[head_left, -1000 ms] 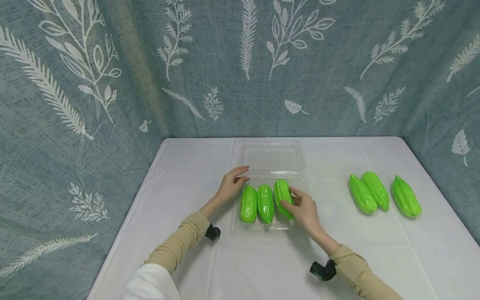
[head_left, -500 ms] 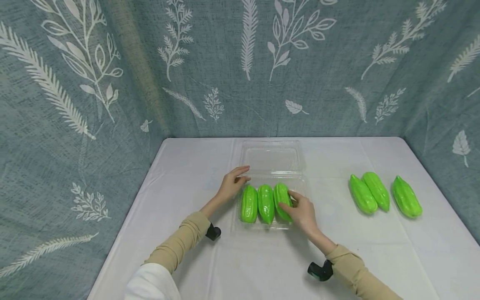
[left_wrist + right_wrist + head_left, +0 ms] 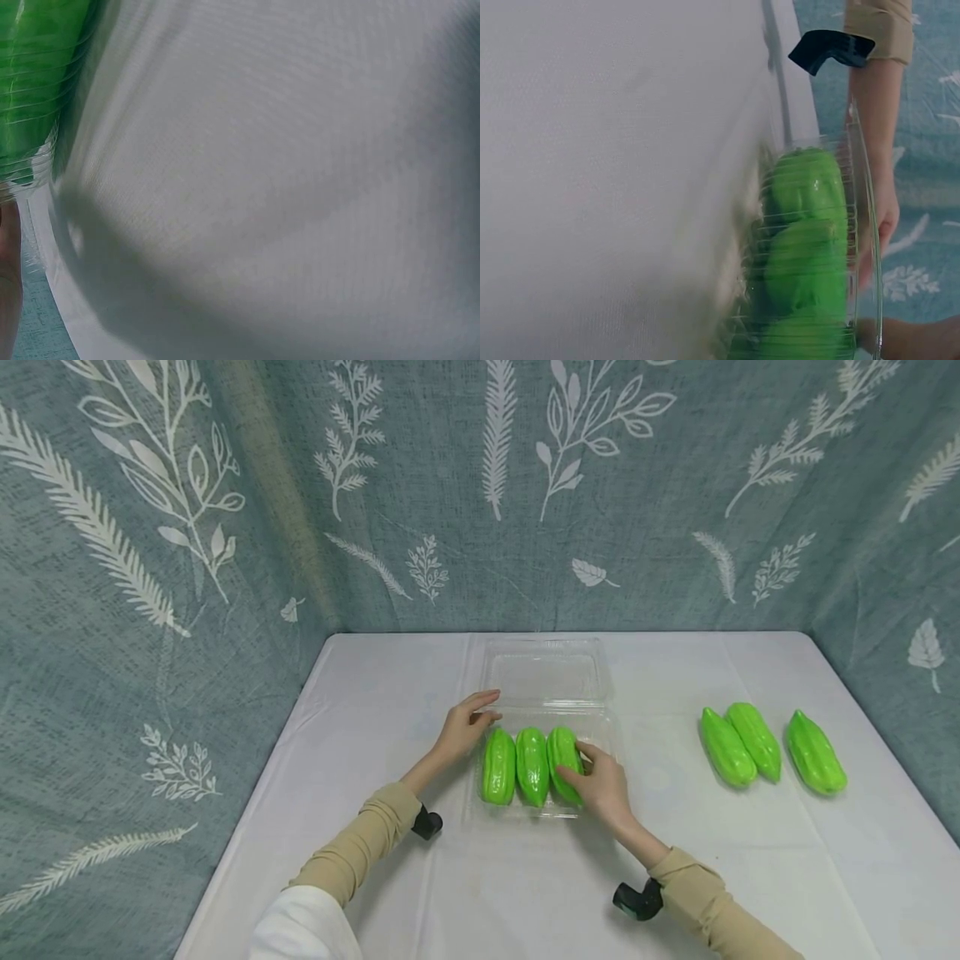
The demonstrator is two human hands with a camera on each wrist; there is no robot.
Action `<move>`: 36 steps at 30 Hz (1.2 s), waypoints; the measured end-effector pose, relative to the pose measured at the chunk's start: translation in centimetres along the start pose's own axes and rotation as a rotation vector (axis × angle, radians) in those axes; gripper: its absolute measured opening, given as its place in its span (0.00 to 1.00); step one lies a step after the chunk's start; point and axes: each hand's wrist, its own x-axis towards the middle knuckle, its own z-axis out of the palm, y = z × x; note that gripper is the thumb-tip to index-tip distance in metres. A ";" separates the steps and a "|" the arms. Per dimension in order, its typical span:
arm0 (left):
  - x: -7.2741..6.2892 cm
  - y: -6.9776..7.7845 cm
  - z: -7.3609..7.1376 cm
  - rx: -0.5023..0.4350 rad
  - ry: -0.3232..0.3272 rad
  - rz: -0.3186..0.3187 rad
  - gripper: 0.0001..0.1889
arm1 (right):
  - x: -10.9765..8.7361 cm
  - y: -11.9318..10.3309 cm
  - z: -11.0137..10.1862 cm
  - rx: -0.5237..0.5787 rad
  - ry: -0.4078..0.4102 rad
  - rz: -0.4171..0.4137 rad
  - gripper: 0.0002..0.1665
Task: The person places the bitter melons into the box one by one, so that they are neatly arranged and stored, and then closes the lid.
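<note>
The right-hand green piece (image 3: pixel 561 753) lies at ten o'clock from the right hand (image 3: pixel 604 783), which holds it by its right flank, thumb and fingers curled about it. Its long axis runs nearly twelve to six, the near end leaning toward five, beside two like pieces in the clear container (image 3: pixel 536 718). The right hand is far the nearer to the three loose pieces (image 3: pixel 816 756), between two and three o'clock from it. The left hand (image 3: pixel 459 732), its fingers extended, is at the container's ten o'clock corner (whether it presses the rim, I can't tell). The head view shows the lid (image 3: pixel 543 675) thrown back toward twelve; the right wrist view adds the ribbed wall (image 3: pixel 849 247) side-on, green behind it, while the left wrist view is mostly white cloth (image 3: pixel 262 150).
</note>
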 end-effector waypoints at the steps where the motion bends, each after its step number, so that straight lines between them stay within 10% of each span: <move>1: 0.0 0.0 0.0 -0.003 -0.002 0.002 0.20 | 0.0 0.0 0.0 0.000 -0.001 0.000 0.35; 36: 0.7 -3.5 0.5 0.039 0.030 -0.014 0.20 | -0.9 0.2 0.6 -0.110 0.016 -0.019 0.38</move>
